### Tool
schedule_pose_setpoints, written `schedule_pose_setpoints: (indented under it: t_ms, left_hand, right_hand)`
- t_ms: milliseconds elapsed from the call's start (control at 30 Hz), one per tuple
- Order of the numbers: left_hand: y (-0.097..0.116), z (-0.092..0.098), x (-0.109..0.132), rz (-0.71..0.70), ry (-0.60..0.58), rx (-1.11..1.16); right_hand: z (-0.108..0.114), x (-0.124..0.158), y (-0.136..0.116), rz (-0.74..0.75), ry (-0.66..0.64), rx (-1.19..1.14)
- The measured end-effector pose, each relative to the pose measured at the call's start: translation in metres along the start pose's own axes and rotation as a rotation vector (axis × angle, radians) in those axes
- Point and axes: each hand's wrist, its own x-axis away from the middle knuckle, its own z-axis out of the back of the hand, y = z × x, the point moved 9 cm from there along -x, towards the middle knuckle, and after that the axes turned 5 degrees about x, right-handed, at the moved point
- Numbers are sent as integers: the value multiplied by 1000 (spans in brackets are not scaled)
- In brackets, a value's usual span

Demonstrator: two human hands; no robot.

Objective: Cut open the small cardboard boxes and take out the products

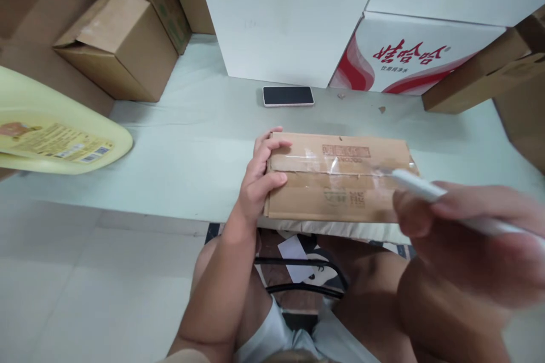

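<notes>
A flat brown cardboard box [340, 178], sealed with clear tape along its top, lies at the near edge of a pale table [191, 153]. My left hand [259, 173] grips the box's left end, fingers curled over the top. My right hand [464, 232], blurred and close to the camera, is closed around a thin white pen-like tool [419, 186]. The tool's tip points at the tape on the right part of the box.
A phone [288, 96] lies face down behind the box. White cartons [283, 28], one with red print [409, 57], stand at the back. Brown cartons [119, 39] sit at the left and right. A yellow bottle [55, 130] lies at far left.
</notes>
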Motion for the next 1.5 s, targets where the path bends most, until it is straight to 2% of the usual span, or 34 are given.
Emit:
schedule_pose_setpoints:
  t_ms: [100, 167, 300, 500, 800, 867, 967, 1133, 1267, 1333, 1400, 1500]
  left_hand:
    - [1, -11, 6, 13, -10, -25]
    - [2, -15, 8, 17, -18, -23]
    - [4, -13, 10, 20, -21, 27]
    - [1, -7, 4, 20, -7, 14]
    - [0, -6, 1, 36, -15, -63]
    - [-2, -6, 0, 33, -15, -64]
    - [-5, -5, -1, 30, -27, -49]
    - [-4, -3, -1, 15, -32, -50]
    - [-3, -2, 0, 35, 28, 13]
    - [-2, -1, 2, 36, 89, 80]
    - [0, 1, 4, 20, 159, 166]
    - [3, 8, 10, -3, 262, 224]
  right_hand:
    - [-11, -3, -23, 67, 42, -137]
    - [-14, -5, -29, 90, 42, -182]
    - [-18, -8, -31, 158, 1, -204]
    - [-20, -17, -36, 239, -46, -83]
    - [-17, -21, -28, 199, -19, -141]
    - [-12, -23, -23, 176, 22, -143]
    - [4, -24, -9, 106, 151, -161]
    - [24, -14, 20, -42, 282, -294]
    - [56, -14, 43, -50, 611, -593]
    - [66, -19, 67, -83, 717, -630]
    - [64, -28, 99, -187, 667, -486]
    - [49, -33, 153, -273, 432, -89]
